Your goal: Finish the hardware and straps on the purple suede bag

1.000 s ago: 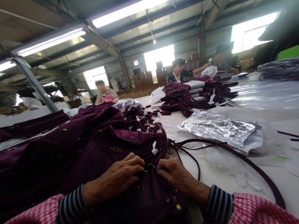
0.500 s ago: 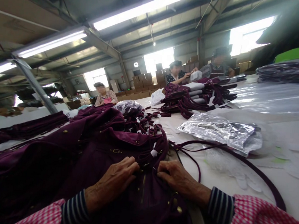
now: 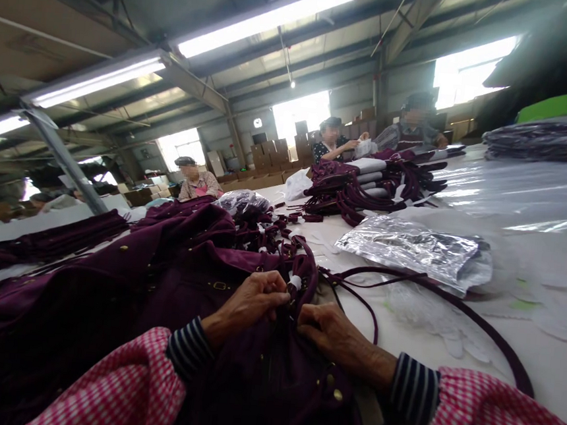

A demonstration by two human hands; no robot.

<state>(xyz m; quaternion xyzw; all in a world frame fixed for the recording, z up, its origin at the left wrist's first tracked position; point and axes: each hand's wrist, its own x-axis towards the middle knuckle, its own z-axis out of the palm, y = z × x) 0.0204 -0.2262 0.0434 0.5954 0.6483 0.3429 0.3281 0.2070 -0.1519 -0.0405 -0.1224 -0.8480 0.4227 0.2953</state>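
A dark purple bag (image 3: 248,388) with brass-coloured studs lies in front of me. My right hand (image 3: 325,332) is closed on its edge, the fingertips curled out of sight into the fabric. My left hand (image 3: 255,297) has thumb and forefinger pinched together over the bag, right beside a coiled purple strap (image 3: 308,259). A white wrap (image 3: 295,282) binds that strap. Whatever sits between the left fingertips is too small to make out. A small brass buckle (image 3: 219,285) shows on the bag cloth left of my left hand.
More purple bags (image 3: 109,276) are heaped to the left. A long strap (image 3: 482,326) curves across the white table (image 3: 518,253) on the right, near a shiny plastic packet (image 3: 416,249). Stacked purple pieces (image 3: 360,186) lie farther back, where several co-workers sit.
My left hand has lifted off the bag's surface and moved right and up to the wrapped strap, its fingers now pinching. The right hand stays almost where it was.
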